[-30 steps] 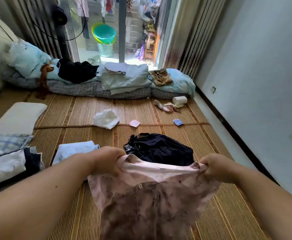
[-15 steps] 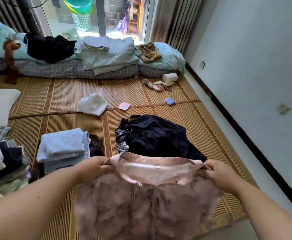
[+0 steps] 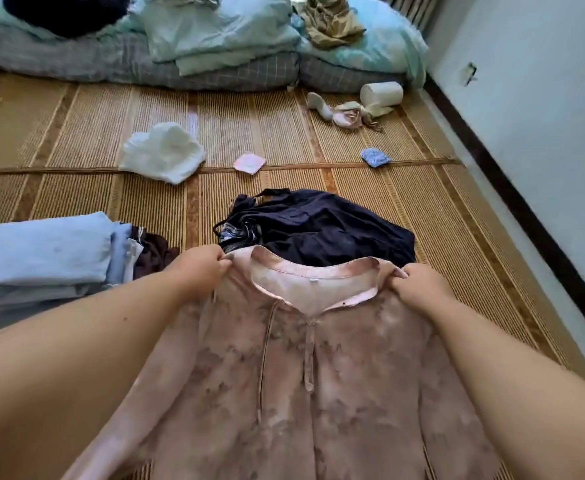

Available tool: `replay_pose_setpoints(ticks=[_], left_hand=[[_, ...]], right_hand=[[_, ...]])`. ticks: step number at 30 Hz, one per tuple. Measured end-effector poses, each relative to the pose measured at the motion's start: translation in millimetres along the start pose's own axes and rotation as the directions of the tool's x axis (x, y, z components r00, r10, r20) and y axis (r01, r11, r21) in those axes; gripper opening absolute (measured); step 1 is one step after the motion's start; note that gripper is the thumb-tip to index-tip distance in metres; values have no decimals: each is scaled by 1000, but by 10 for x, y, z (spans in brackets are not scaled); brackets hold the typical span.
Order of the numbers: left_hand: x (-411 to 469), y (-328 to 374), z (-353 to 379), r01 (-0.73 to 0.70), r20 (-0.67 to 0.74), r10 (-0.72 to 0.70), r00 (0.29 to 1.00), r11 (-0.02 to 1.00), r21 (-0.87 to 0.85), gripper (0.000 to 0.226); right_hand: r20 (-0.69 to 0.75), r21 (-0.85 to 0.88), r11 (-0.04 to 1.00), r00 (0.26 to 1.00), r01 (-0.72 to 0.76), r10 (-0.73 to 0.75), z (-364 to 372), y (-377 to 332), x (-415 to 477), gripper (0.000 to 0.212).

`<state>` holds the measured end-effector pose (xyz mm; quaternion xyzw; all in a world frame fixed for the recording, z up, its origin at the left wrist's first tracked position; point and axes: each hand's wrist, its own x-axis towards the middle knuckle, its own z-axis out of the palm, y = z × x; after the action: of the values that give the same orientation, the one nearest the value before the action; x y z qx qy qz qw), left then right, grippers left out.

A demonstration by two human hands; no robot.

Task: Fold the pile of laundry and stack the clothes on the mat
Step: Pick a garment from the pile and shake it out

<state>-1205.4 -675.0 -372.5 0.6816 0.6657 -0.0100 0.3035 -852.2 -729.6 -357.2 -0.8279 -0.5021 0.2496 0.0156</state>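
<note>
Here, both hands, left (image 3: 201,268) and right (image 3: 419,285), pinch a pink blouse's (image 3: 318,375) shoulders near the mat's (image 3: 76,140) front edge; thin fabric could slip from the fingers, bunching over the dark pile (image 3: 318,226) beyond.

Cloth on woven matting, all matt.

Pink blouse (image 3: 318,375): thin, soft cloth, mottled print, smooth plain collar band. Dark navy garment (image 3: 322,226): smooth cloth with a faint sheen. Folded stack (image 3: 48,251): pale blue cloth, soft and matt. Mat (image 3: 422,209): woven straw or reed, finely ribbed, slightly glossy in the light. White bundle (image 3: 162,152): crumpled cloth. Bedding (image 3: 214,46): matt cotton-like cloth, partly checked. Wall (image 3: 543,116): smooth painted surface.
</note>
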Motion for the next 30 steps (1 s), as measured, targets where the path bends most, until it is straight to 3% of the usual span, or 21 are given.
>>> replay_pose_setpoints(ticks=[5, 8, 11, 13, 16, 19, 23, 25, 27, 30], left_hand=[[668, 61, 415, 117, -42, -117, 992, 993, 13, 28], [974, 78, 652, 154, -42, -152, 987, 987, 51, 32], [1123, 5, 909, 204, -58, -211, 976, 973, -109, 23], [1109, -64, 1059, 176, -78, -199, 977, 957, -230, 32], [808, -274, 1175, 170, -186, -234, 954, 936, -309, 65], [370, -589, 1271, 197, -258, -276, 926, 936, -292, 67], [-82, -1052, 1503, 427, -95, -438, 894, 896, -119, 66], [-205, -1210, 1635, 459, 13, -459, 888, 888, -19, 59], [-256, -1304, 1733, 454, 32, -454, 890, 891, 24, 43], [-285, -1330, 1834, 460, 46, -462, 886, 886, 51, 55]], right_hand=[[41, -53, 998, 999, 22, -20, 402, -10, 796, 18], [40, -72, 997, 998, 41, -38, 616, 43, 1119, 22], [28, -6, 997, 997, 76, -76, 776, 139, 1275, 25], [-18, 161, 986, 999, 39, -36, 795, 289, 1251, 46], [-135, 343, 936, 983, -73, 126, 778, 745, 1020, 55], [-114, 336, 882, 916, -330, 385, 868, 1511, 592, 52], [70, 157, 744, 759, -649, 647, 1269, 2267, -23, 56], [73, 107, 688, 696, -718, 715, 1385, 2415, -168, 60], [65, 76, 657, 661, -750, 748, 1436, 2515, -193, 65], [117, 104, 631, 640, -768, 760, 1513, 2740, -167, 88]])
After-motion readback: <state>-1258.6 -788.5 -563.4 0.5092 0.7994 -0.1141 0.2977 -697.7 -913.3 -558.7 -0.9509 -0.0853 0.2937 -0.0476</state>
